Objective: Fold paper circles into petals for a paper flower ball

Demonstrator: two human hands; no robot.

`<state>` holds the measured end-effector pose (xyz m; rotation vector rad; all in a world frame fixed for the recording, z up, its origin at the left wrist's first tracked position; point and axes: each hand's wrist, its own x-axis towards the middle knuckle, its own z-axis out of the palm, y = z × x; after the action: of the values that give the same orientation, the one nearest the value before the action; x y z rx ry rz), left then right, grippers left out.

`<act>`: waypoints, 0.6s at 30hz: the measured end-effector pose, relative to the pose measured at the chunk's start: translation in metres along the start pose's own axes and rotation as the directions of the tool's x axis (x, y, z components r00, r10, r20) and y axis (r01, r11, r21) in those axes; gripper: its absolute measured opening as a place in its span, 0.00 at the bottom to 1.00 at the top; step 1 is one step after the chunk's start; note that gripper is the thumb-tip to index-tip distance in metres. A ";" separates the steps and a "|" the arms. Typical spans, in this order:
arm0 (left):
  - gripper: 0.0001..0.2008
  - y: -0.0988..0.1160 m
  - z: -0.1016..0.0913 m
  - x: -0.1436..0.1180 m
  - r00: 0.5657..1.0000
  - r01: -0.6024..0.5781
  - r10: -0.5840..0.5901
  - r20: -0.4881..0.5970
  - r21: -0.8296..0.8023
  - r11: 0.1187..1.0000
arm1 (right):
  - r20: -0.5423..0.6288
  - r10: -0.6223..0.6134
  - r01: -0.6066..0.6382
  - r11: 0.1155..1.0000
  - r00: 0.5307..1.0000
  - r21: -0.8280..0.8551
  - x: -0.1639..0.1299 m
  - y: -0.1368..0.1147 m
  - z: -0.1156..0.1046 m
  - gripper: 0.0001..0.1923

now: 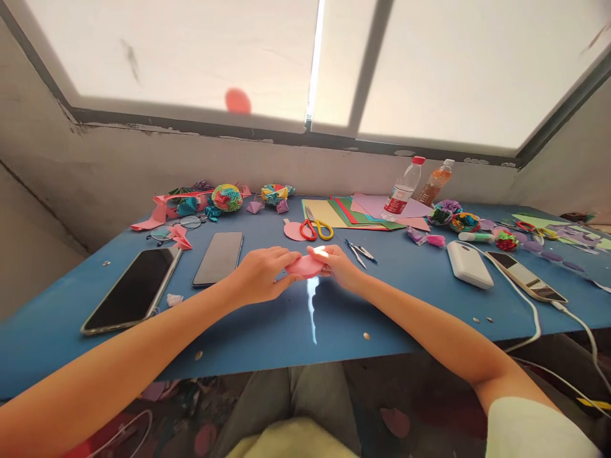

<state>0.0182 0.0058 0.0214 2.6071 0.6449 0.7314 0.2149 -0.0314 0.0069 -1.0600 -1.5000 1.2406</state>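
Pink paper piece [304, 268]: held between both hands over the middle of the blue tabletop [277, 346], its outline rounded; I can't tell from here whether it is folded or stacked in layers
Left hand [260, 273]: I have its thumb and fingers pinching the left edge of the paper
Right hand [341, 264]: its fingers grasp the right side, thumb over the top, partly washed out by sunlight
Step in hand: I read this as two-handed shaping or lining up of the paper, with no tool in use
Next move: I judge it calls for a light, even pinch, so the edges stay matched and the thin paper doesn't crease where it shouldn't
Scissors [312, 224]: just beyond the hands, one handle red and one yellow, lying partly over a flat pink cut-out [292, 230]; within reach if I need an edge trimmed
Compass [365, 252]: on the tabletop, to the right of the scissors, near the right hand
Grey-screened phone [218, 257]: near the left hand, so I'd mind that side
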 end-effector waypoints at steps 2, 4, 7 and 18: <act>0.14 0.001 0.004 -0.002 1.000 0.024 -0.024 -0.004 0.003 1.000 | 0.007 0.001 -0.001 1.000 1.000 0.026 0.000 -0.001 0.002 0.30; 0.14 0.003 0.006 -0.003 0.997 0.071 -0.072 -0.022 -0.018 0.997 | 0.018 -0.009 0.009 0.999 1.000 0.036 -0.001 -0.001 0.003 0.31; 0.14 0.007 0.005 -0.002 0.981 0.175 -0.182 -0.074 -0.089 0.981 | 0.040 -0.028 0.028 1.000 0.999 -0.001 -0.001 0.000 0.004 0.32; 0.15 0.011 -0.005 0.003 0.894 0.415 -0.426 0.136 -0.609 0.676 | -0.009 -0.060 0.058 0.987 0.998 -0.149 0.000 0.000 0.002 0.22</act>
<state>0.0210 -0.0010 0.0312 1.7471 0.8054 0.6680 0.2130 -0.0322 0.0063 -1.1101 -1.6224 1.0917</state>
